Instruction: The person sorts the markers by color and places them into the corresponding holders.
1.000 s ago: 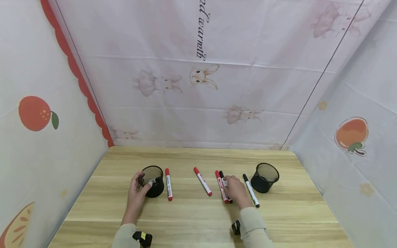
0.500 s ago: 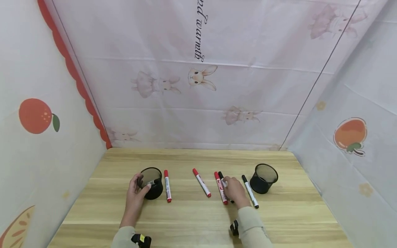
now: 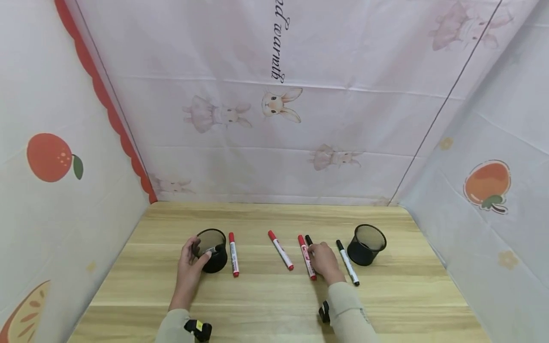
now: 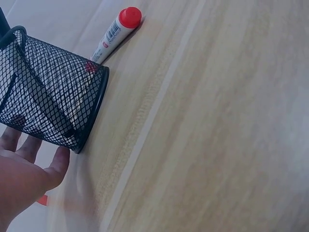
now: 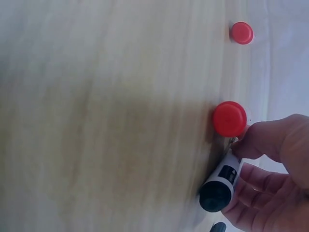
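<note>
My left hand point(image 3: 188, 269) grips a black mesh pen holder point(image 3: 217, 263) on the left of the table, thumb in front and fingers on its left side. A dark-capped marker leans inside this holder, seen through the mesh in the left wrist view. At the middle right, my right hand point(image 3: 324, 263) pinches a white marker with black ends point(image 5: 223, 181) between thumb and fingers. Its black cap point(image 3: 309, 239) shows beyond the fingertips in the head view. A red marker point(image 3: 307, 258) lies close along its left side.
Another red marker point(image 3: 280, 251) lies near the centre, and one more red marker point(image 3: 233, 256) lies right of the left holder. A black-capped marker point(image 3: 348, 263) lies right of my right hand. Beyond it stands a second mesh pen holder point(image 3: 363, 253). Printed cloth walls surround the wooden table point(image 3: 266, 309).
The black marker's far cap has shifted slightly right, apart from the red marker's, and its near end is now hidden by my right hand. My left hand stays on the pen holder.
</note>
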A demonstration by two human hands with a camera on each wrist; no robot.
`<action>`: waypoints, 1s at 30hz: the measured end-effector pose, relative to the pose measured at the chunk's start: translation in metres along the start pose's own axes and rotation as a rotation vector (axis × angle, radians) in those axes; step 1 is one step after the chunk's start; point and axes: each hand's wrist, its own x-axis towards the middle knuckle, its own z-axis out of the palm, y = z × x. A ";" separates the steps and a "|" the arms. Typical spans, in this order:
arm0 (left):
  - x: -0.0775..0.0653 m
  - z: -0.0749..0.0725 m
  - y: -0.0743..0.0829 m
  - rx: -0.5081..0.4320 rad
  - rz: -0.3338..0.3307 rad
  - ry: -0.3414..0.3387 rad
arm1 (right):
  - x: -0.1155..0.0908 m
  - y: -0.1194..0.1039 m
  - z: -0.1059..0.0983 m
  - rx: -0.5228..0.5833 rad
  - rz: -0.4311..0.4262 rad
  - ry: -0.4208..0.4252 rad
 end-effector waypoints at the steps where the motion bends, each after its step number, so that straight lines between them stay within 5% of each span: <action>1: 0.000 0.000 -0.001 0.001 0.003 0.002 | 0.000 0.000 0.000 -0.001 -0.003 0.000; 10: 0.002 0.000 -0.004 -0.003 0.005 0.010 | -0.003 0.000 -0.003 0.024 -0.013 -0.001; 18: 0.002 0.001 -0.006 -0.008 0.001 0.010 | -0.006 -0.003 -0.010 0.063 0.072 -0.006; 30: 0.004 0.000 -0.008 0.004 0.006 0.019 | -0.013 -0.014 -0.009 0.176 0.075 0.166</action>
